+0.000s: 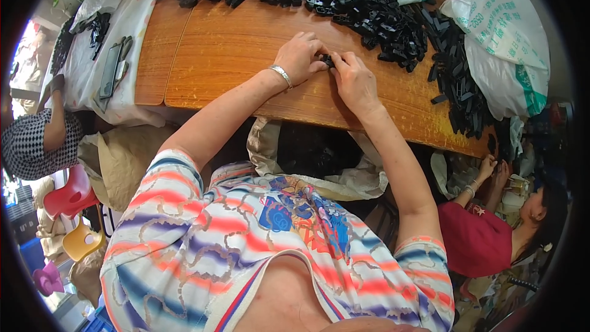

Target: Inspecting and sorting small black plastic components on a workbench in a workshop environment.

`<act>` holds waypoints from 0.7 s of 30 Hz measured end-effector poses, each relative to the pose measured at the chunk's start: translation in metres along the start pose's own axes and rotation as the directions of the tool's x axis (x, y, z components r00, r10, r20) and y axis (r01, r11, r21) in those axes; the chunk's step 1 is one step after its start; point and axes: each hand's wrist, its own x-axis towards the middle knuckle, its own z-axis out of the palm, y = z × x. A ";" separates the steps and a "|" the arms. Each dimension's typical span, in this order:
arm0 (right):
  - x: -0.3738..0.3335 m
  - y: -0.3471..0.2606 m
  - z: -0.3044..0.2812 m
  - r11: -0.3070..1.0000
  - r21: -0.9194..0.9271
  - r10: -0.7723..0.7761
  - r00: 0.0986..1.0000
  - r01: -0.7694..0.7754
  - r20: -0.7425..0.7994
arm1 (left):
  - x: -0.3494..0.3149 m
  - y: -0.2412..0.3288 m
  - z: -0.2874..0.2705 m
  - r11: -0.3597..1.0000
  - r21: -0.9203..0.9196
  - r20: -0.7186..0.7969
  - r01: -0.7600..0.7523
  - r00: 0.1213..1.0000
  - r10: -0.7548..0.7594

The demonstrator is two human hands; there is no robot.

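Over the wooden table (227, 55) my two hands meet near its middle. Between their fingertips is a small black plastic part (327, 60), mostly hidden by the fingers. My left hand (300, 58), with a bracelet at the wrist, pinches it from the left. From the right, my right hand (355, 83) grips it with thumb and fingers closed. Beyond the hands lies a large heap of black plastic parts (344, 0), spread along the far side of the table. Longer black pieces (455, 80) are piled on the right.
An open sack (264, 147) with dark contents sits below the table edge before me. Printed white bags (504, 43) stand at the far right. A co-worker in red (479, 240) works at the right; a person in checks (37, 141) is at the left, near a phone (110, 71).
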 end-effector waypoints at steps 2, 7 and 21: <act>0.000 -0.001 -0.004 1.000 0.003 0.024 0.999 -0.024 0.023 | 0.005 -0.004 -0.006 0.999 -0.036 0.103 -0.034 0.994 0.038; -0.037 -0.017 -0.036 0.973 0.140 0.155 0.968 -0.185 0.197 | 0.040 -0.021 -0.027 0.949 -0.294 0.331 0.112 0.943 -0.009; -0.007 0.016 -0.034 0.974 0.204 0.055 0.979 -0.095 0.195 | 0.082 -0.062 0.010 0.975 0.219 -0.096 0.031 0.995 -0.010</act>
